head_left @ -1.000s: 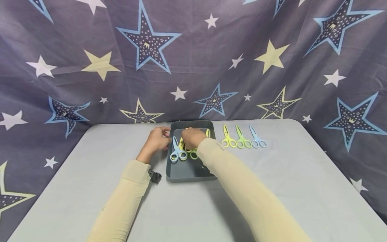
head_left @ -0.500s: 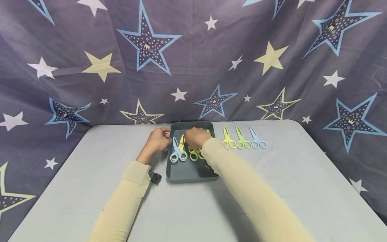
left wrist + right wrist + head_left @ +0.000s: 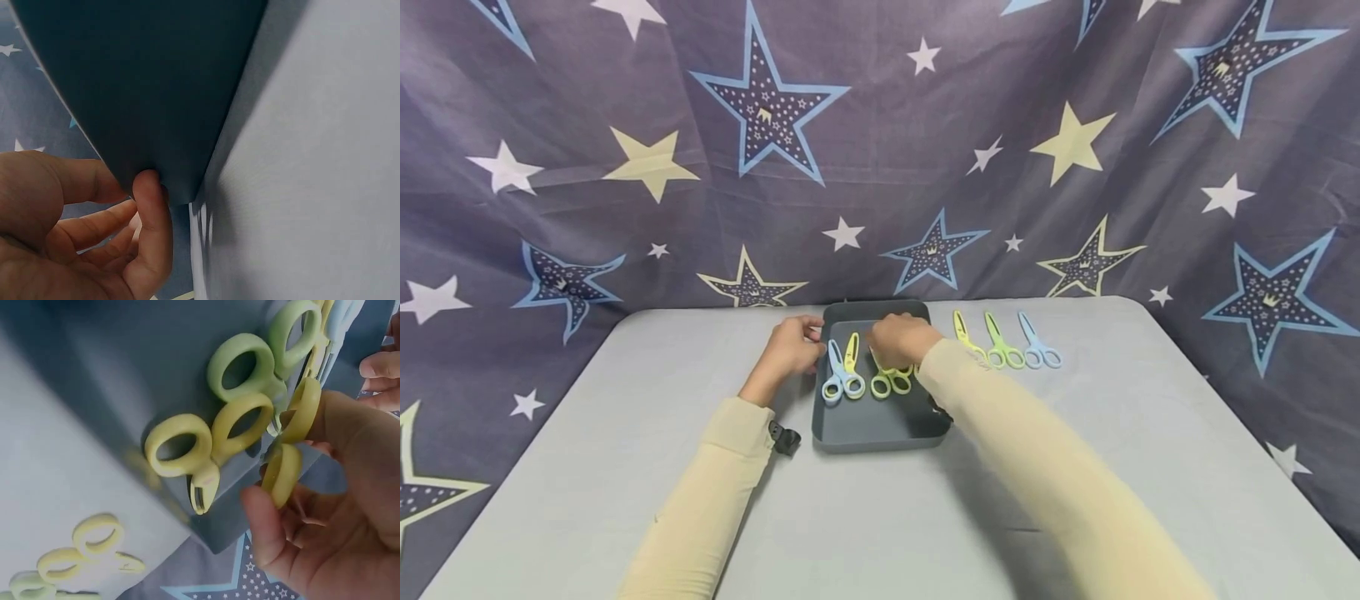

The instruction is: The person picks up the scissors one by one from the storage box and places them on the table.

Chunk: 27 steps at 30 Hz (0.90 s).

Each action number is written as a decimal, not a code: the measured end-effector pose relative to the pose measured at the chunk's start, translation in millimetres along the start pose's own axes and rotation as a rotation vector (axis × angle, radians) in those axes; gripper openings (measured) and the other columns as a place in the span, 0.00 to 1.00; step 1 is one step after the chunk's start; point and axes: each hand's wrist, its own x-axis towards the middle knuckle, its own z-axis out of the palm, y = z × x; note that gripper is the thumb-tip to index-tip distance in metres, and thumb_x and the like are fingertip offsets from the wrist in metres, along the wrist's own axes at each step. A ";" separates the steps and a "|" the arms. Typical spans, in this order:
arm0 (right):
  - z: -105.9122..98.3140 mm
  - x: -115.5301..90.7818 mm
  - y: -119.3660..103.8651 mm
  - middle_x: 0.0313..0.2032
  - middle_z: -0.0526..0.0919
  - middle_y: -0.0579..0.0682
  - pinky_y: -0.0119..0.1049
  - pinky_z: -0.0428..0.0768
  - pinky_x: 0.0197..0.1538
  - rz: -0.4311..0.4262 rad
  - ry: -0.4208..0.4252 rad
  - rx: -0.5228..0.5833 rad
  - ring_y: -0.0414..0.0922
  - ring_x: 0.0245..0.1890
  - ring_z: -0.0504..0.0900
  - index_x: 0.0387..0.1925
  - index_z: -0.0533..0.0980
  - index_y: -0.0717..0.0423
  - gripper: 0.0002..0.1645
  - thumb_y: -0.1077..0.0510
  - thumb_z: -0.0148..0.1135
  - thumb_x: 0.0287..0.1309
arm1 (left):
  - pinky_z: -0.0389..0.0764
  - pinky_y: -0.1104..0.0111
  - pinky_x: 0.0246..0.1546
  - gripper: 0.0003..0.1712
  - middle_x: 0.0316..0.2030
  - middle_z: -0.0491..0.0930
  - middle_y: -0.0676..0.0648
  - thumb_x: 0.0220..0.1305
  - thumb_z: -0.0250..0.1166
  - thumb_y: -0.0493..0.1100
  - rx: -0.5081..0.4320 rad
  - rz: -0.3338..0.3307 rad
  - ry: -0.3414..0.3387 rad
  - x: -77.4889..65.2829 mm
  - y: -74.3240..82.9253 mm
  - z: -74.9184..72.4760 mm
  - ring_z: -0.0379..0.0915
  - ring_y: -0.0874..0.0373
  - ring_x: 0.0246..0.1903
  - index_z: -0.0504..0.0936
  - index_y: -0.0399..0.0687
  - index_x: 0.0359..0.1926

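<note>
My left hand (image 3: 792,346) pinches the left wall of a dark grey tray (image 3: 872,445) near its far corner. In the left wrist view a digit presses on the tray's outer wall (image 3: 156,94). Over the tray, my right hand (image 3: 901,339) holds yellow scissors (image 3: 303,412) by the finger loops; their blades are hidden. Beside them lie another pair of yellow scissors (image 3: 181,447) and green scissors (image 3: 240,365). At the tray's left are blue scissors (image 3: 836,367), partly over yellow scissors (image 3: 852,354).
On the table (image 3: 700,350), right of the tray, a row holds yellow scissors (image 3: 962,330), green scissors (image 3: 996,337) and blue scissors (image 3: 1033,337). Star-patterned cloth (image 3: 872,150) rises behind the table. A small black object (image 3: 785,438) is at my left cuff.
My right hand has shifted right across the tray, uncovering the yellow scissors beside the blue pair and the green finger loops. My left hand has stayed at the tray wall.
</note>
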 end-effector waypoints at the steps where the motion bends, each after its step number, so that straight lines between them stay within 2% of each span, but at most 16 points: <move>1: -0.2 -1.2 1.3 0.32 0.79 0.49 0.38 0.77 0.32 -0.007 0.003 -0.007 0.48 0.34 0.75 0.35 0.78 0.47 0.06 0.59 0.57 0.68 | 0.89 0.67 0.23 0.31 0.46 0.80 0.34 0.59 0.63 0.29 -0.002 -0.001 -0.003 0.1 -0.2 0.1 0.80 0.57 0.22 0.74 0.31 0.66; 6: -2.0 -9.5 7.8 0.36 0.78 0.48 0.42 0.79 0.41 -0.039 0.050 -0.008 0.50 0.40 0.75 0.39 0.78 0.47 0.03 0.58 0.63 0.66 | 0.90 0.67 0.23 0.31 0.46 0.80 0.34 0.59 0.62 0.29 -0.007 -0.001 -0.005 0.3 -1.0 0.6 0.81 0.57 0.23 0.74 0.30 0.66; 11: 1.0 -19.3 16.9 0.42 0.78 0.51 0.46 0.79 0.49 -0.072 0.140 -0.007 0.53 0.46 0.73 0.47 0.80 0.49 0.12 0.59 0.66 0.62 | 0.90 0.67 0.24 0.31 0.46 0.80 0.34 0.59 0.62 0.28 -0.005 0.000 -0.002 -0.3 -0.9 0.4 0.81 0.57 0.24 0.74 0.30 0.66; 15: 3.4 -26.1 25.1 0.43 0.77 0.54 0.47 0.80 0.47 -0.070 0.196 0.014 0.54 0.46 0.73 0.46 0.79 0.50 0.11 0.60 0.65 0.61 | 0.90 0.67 0.24 0.31 0.46 0.80 0.34 0.59 0.62 0.28 -0.003 -0.003 -0.003 -1.0 -0.3 0.4 0.80 0.57 0.24 0.74 0.31 0.66; 20: 4.8 -32.6 38.4 0.42 0.75 0.56 0.47 0.81 0.40 -0.033 0.250 0.027 0.54 0.43 0.71 0.43 0.77 0.48 0.09 0.60 0.64 0.61 | 0.90 0.67 0.24 0.31 0.46 0.79 0.35 0.60 0.62 0.29 -0.002 -0.007 -0.008 -0.5 -0.2 0.7 0.80 0.57 0.22 0.74 0.31 0.66; 27: 4.4 -43.5 60.9 0.44 0.77 0.58 0.49 0.81 0.41 -0.009 0.301 0.047 0.55 0.42 0.71 0.45 0.79 0.49 0.12 0.60 0.65 0.59 | 0.90 0.67 0.24 0.31 0.46 0.80 0.35 0.59 0.62 0.29 0.004 -0.011 -0.001 -1.0 0.5 0.9 0.80 0.58 0.22 0.75 0.32 0.66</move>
